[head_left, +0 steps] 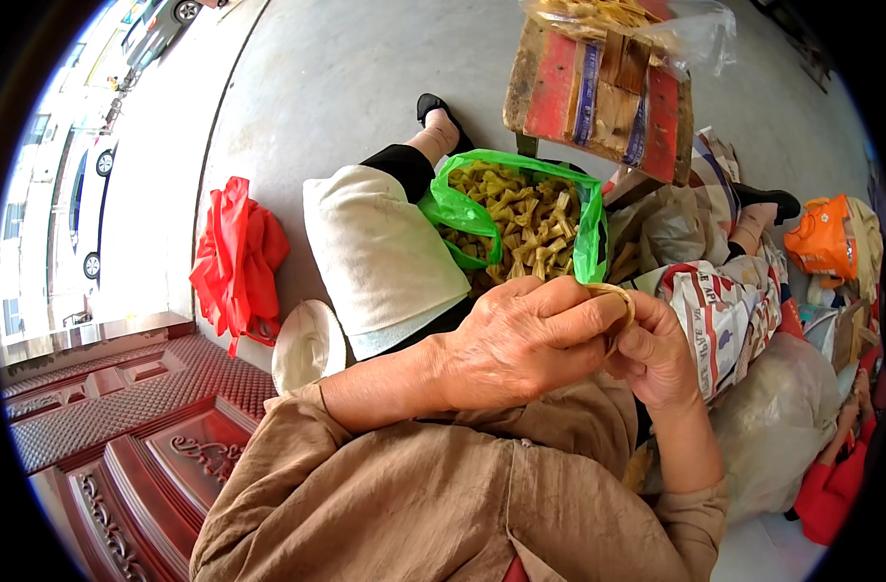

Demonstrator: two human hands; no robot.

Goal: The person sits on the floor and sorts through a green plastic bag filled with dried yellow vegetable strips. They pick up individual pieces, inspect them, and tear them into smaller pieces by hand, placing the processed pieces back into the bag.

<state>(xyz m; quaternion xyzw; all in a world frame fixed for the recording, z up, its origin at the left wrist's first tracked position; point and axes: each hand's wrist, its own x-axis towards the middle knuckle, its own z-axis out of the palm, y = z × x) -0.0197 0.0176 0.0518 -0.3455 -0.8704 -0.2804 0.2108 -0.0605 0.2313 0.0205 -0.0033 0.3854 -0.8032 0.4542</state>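
Observation:
In front of my body my two hands meet, both closed on a thin, pale yellow strip (625,299) bent into a loop. My left hand (530,335) lies across with its back upward, its fingertips at the strip. Against them my right hand (659,354) pinches the strip between thumb and fingers. Part of the strip is hidden inside the fingers. Just beyond the hands, between my legs, stands an open green plastic bag (590,233). It holds many knotted, yellow-brown bundles (525,218).
A worn wooden stool (550,87) bears a clear plastic bag (700,39) with yellow strips. A red bag (237,262) and white hat-like item (308,346) lie left. Printed sacks (724,315), an orange bag (821,238) and another person's red clothing (831,495) are right.

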